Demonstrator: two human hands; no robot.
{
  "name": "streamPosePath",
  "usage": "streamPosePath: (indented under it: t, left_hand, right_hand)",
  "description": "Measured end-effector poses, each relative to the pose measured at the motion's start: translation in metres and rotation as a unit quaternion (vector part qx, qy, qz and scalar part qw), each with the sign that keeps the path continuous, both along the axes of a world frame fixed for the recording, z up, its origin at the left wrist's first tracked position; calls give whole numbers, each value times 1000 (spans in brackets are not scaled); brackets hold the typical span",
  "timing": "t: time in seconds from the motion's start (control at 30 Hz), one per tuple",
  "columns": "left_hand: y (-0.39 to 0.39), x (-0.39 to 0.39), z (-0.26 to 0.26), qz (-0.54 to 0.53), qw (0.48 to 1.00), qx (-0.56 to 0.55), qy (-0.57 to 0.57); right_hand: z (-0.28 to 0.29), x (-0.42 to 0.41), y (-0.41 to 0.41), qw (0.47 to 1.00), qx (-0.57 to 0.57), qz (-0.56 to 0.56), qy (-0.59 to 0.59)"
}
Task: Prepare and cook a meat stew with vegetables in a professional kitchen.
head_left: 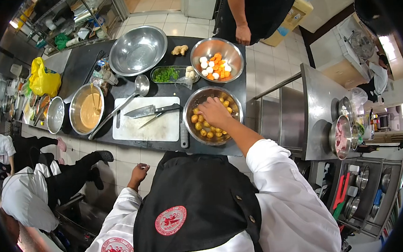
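My right hand (214, 112) reaches down into a steel bowl (186, 121) of small round potatoes (210, 133); its fingertips are among them, and whether they grip one is hidden. My left hand (140, 169) hangs off the table's near edge with fingers curled, nothing visible in it. Left of the bowl, a chef's knife (145, 111) and a smaller knife (151, 120) lie on a white cutting board (146, 133). A grey-handled tool (184, 137) lies between board and bowl. Behind the potatoes stands a steel bowl (197, 50) with orange chunks and white balls.
On the black table are a large steel bowl (138, 50), a ladle (141, 85), ginger (180, 50), a tray (154, 80) of chopped greens, and a bowl of orange-brown sauce (87, 115). A person's hand (243, 35) is at the far edge. More people are at left and far right.
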State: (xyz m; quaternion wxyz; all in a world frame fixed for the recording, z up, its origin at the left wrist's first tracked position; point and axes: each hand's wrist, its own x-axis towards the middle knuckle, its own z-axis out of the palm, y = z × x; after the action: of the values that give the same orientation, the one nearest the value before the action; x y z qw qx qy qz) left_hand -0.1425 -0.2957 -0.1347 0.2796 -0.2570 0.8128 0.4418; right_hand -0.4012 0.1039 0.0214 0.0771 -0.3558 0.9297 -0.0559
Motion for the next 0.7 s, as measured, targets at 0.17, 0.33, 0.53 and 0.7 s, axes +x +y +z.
streamPosePath:
  t: [0.17,0.33,0.53,0.7]
  left_hand:
    - [0,6,-1,22,999,3,-45]
    - [5,13,-1,20,997,-12,-68]
    - [9,-2,12,-32,997,-32,-58]
    - [15,-15,19,-34,998,-35,-35]
  right_hand:
    - [20,18,2,997,-61,-42,-22]
    - [41,52,-3,992,10,-125,-11]
    - [24,32,2,997,48,-64,-13]
    - [19,16,3,996,24,-24,-78]
